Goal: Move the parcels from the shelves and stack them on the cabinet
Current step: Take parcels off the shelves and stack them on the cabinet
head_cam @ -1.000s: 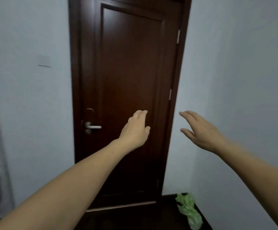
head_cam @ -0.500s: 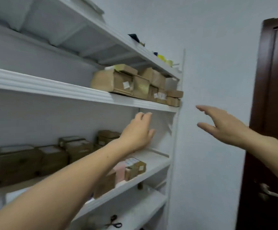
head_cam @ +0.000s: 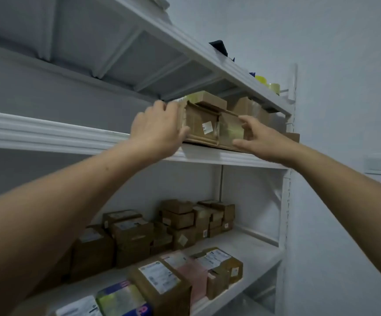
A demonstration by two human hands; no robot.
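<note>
A brown cardboard parcel (head_cam: pixel 199 130) with a small white label lies at the front of the middle shelf (head_cam: pixel 71 137). My left hand (head_cam: pixel 157 131) grips its left end, fingers wrapped round the edge and thumb on the front face. My right hand (head_cam: pixel 260 139) touches the taped right part of the front with outstretched fingers, thumb low near the bottom edge. A smaller box (head_cam: pixel 212 102) sits on top of the parcel. More parcels (head_cam: pixel 244 106) stand behind to the right. The cabinet is out of view.
The lower shelf holds several stacked brown parcels (head_cam: pixel 178 215) and labelled ones at its front (head_cam: pixel 162 283). The top shelf (head_cam: pixel 207 53) carries a dark item (head_cam: pixel 218 46) and yellow objects (head_cam: pixel 261 79). A wall switch (head_cam: pixel 378 164) is at the right.
My view swung from the dark door to the shelves. Both hands rose from mid-air to the middle shelf, and the left hand took hold of the parcel's left end.
</note>
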